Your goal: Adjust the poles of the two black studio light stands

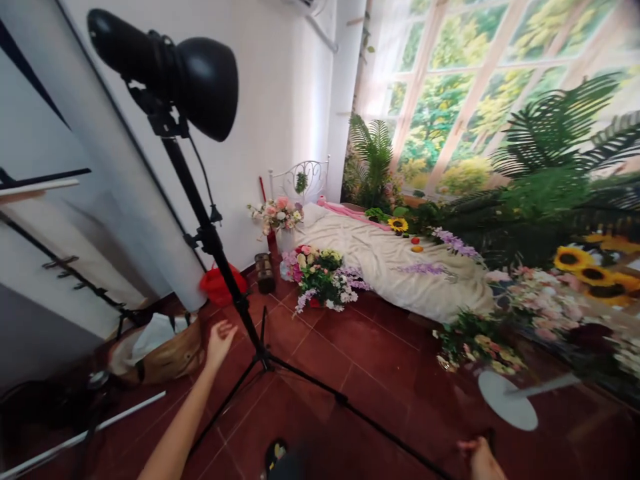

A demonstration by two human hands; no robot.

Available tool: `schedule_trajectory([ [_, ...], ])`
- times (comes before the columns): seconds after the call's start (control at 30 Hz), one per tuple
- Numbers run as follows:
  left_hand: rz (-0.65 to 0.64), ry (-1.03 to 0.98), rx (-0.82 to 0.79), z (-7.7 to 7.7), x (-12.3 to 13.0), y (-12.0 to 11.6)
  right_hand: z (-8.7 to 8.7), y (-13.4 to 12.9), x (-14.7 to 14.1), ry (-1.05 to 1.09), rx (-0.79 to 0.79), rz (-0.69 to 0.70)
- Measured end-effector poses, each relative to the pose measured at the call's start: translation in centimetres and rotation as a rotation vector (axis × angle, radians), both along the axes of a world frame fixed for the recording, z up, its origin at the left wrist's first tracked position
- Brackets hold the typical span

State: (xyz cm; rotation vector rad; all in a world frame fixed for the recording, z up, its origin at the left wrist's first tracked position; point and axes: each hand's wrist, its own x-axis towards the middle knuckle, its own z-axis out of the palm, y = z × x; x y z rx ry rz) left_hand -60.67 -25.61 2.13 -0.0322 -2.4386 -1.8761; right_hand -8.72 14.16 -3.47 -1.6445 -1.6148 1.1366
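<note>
My left hand (221, 340) is raised just left of the light stand (227, 277), with its fingers loosely bent and apart and nothing in them. A black studio lamp (203, 87) tops the stand, tilted over to the right. The stand's legs are spread on the red tiles. Low at the right, my right hand (475, 450) is partly cut off by the bottom edge. Its fingers look closed beside a small dark item that is too blurred to name. A round white base (507, 400) lies above that hand.
A bed (400, 267) with cream cloth stands ahead, with flower bunches (323, 277) beside it. A woven bag (170, 350) and a white pole (85, 433) are at the left. Behind the stand lies a red bag (225, 285). Palms (545, 153) and sunflowers (593, 273) fill the right.
</note>
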Motion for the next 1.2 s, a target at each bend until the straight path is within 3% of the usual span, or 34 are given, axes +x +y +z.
schedule_trajectory([
  [0.1,-0.041,0.241,0.066,3.2,-5.0,1.6,-2.4,-3.9,-10.1,0.108,-0.072,0.135],
  [0.2,-0.149,0.317,0.143,4.8,-7.8,3.1,-2.6,-8.0,-19.9,0.126,-0.041,0.350],
  [0.33,-0.165,0.305,0.221,4.6,-9.7,4.2,-0.4,-13.0,-30.4,0.110,0.077,0.764],
  [0.47,-0.129,0.195,0.255,3.4,-10.5,4.3,2.5,-15.8,-38.1,0.094,0.189,1.125],
  [0.8,-0.139,0.007,0.285,1.0,-12.4,3.8,8.7,-19.4,-53.3,0.052,0.379,1.454],
  [0.97,-0.090,0.077,0.214,0.5,-12.9,3.9,8.7,-21.6,-58.9,-0.107,0.614,1.601],
  [1.2,0.043,0.056,0.178,0.4,-13.2,4.6,9.8,-23.4,-63.9,-0.564,0.873,1.861],
])
